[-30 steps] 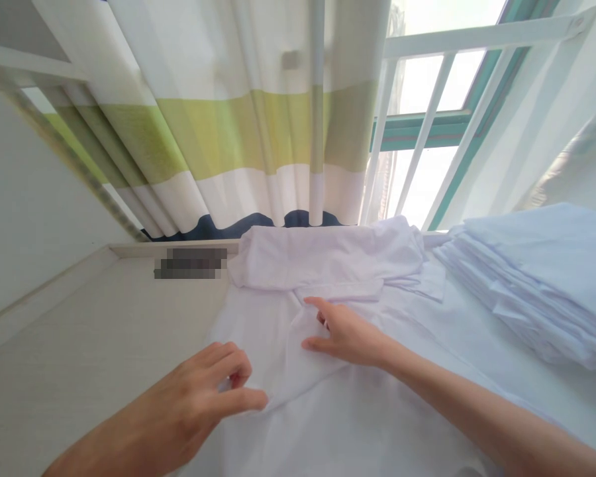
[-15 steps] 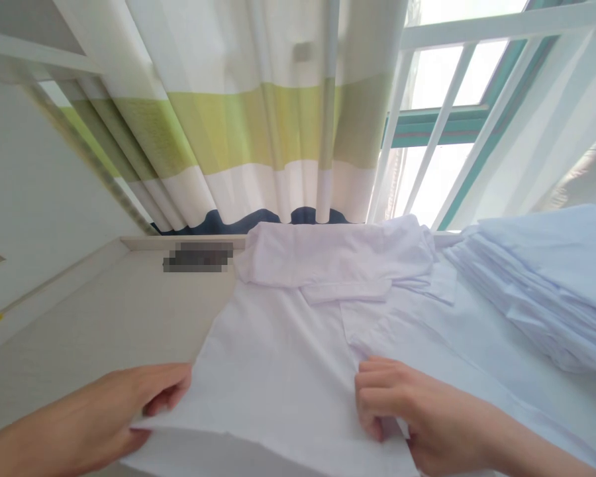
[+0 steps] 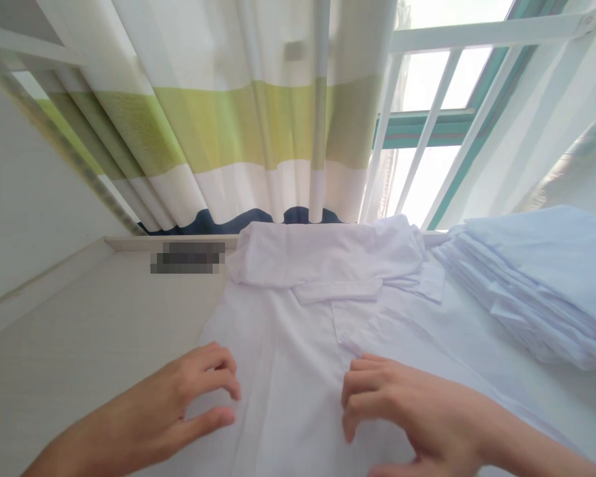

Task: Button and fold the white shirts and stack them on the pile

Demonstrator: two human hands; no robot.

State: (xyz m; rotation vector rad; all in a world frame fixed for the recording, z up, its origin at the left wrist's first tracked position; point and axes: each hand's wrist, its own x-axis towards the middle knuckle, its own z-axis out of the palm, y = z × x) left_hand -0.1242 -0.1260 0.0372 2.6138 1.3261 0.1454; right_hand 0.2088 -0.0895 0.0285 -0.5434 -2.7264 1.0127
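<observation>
A white shirt point(image 3: 298, 371) lies spread on the pale surface in front of me, its far part folded over in a thick band with sleeve-like flaps. My left hand point(image 3: 179, 404) is over the shirt's left side, thumb and fingers apart with nothing between them. Over the right half of the shirt is my right hand point(image 3: 402, 411). Its fingers are bent and its thumb stands away from them, with no cloth pinched. Whether the fingertips of either hand touch the cloth I cannot tell.
A stack of folded white garments point(image 3: 541, 278) lies at the right. A blurred-out dark object point(image 3: 189, 258) sits by the raised back edge. Behind are a white and green curtain point(image 3: 218, 126), white rails point(image 3: 427, 132) and a window. A pale wall point(image 3: 30, 172) stands at left.
My left hand has let go of the shirt's left edge and moved right and up over the cloth. The lifted near part now lies lower. My right hand's thumb has come away from the cloth.
</observation>
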